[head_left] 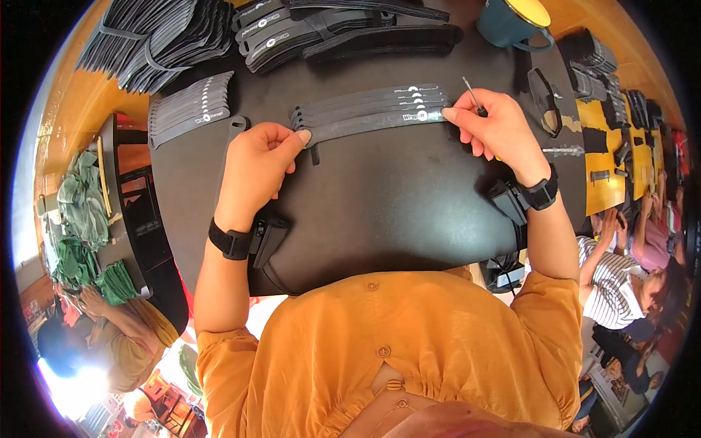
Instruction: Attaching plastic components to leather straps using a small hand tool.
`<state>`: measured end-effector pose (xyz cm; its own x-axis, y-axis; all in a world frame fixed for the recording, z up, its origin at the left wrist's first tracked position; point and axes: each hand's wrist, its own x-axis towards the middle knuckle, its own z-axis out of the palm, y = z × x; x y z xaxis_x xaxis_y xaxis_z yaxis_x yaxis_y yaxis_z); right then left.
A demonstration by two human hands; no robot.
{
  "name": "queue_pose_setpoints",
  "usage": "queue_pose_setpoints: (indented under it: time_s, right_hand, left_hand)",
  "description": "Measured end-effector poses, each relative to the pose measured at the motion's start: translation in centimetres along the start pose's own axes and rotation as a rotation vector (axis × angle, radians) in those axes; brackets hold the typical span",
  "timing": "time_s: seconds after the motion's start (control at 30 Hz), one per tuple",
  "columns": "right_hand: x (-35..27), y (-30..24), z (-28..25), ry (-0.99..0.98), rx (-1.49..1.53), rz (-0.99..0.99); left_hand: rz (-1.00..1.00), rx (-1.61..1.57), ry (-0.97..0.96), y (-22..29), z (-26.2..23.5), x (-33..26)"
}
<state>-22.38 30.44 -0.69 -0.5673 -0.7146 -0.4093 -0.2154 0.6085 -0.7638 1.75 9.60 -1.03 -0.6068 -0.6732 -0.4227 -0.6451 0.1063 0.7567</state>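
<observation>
A row of several dark grey straps [369, 101] lies fanned across the table in front of me, each overlapping the one behind. The nearest strap [365, 129] has a pale printed label near its right end. My left hand [257, 164] is closed, thumb and forefinger pinching that strap's left end. At the other end, my right hand [500, 131] pinches the strap beside the label. A thin tool with a metal shaft [469, 89] sticks up from the right hand's fingers; the rest of it is hidden in the hand.
A stack of grey straps [191, 109] lies left, with large bundles of black straps [157, 44] [343, 36] behind. A blue mug [513, 25] stands at the back right, near a black loop [544, 102]. Other people work at both sides.
</observation>
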Motion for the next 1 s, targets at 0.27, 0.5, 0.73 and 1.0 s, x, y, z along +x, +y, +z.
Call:
queue_pose_setpoints:
  time_s: [0.27,0.5,0.73,1.0]
  right_hand:
    - [0.0,-0.02,-0.06,0.002,-0.024,-0.03]
    - [0.11,-0.06,0.12,0.004,-0.017,-0.016]
    - [0.04,0.02,0.17,0.01,-0.007,-0.022]
    - [0.22,0.22,0.28,0.013,0.016,-0.003]
  left_hand:
    - [-0.004,0.002,0.0,-0.08,0.0,0.03]
    - [0.011,0.033,0.012,0.16,-0.03,-0.1]
    - [0.021,0.031,0.018,-0.16,-0.02,0.07]
    - [-0.003,0.068,0.002,-0.07,-0.18,0.17]
